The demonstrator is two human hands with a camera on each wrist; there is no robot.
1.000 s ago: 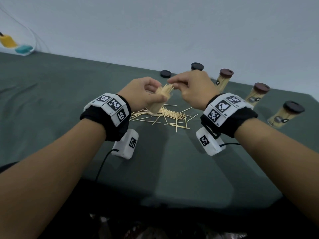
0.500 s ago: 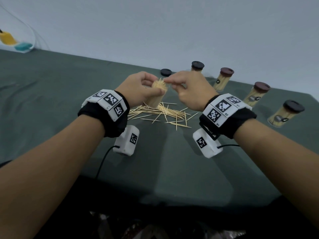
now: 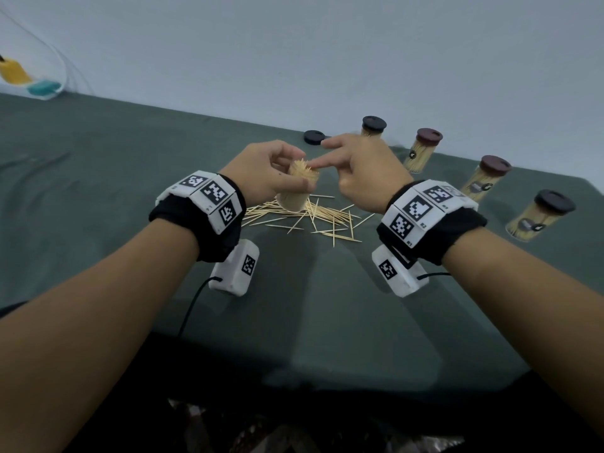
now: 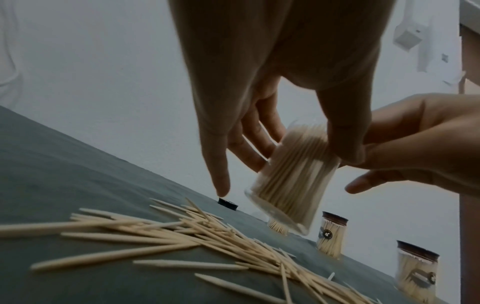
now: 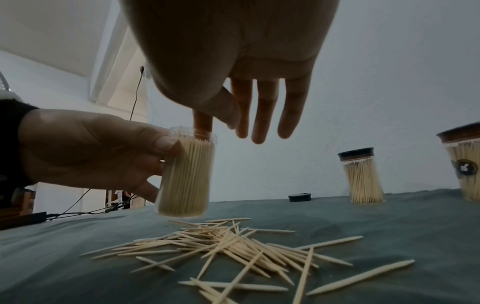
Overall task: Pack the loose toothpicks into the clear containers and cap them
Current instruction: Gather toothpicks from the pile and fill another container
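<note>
Green tablecloth (image 3: 98, 191), pale wall (image 3: 294, 44)

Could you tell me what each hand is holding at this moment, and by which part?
The left hand grips the open toothpick container around its upper side wall. The right hand holds nothing; its index finger touches the toothpick tips.

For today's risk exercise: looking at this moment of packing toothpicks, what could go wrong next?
1. The open container is tilted in the left hand above the cloth, so it could spill.
2. The right hand presses its index finger onto sharp tips, so it may get pricked.
3. The loose cap lies far back, while loose toothpicks remain below.
</note>
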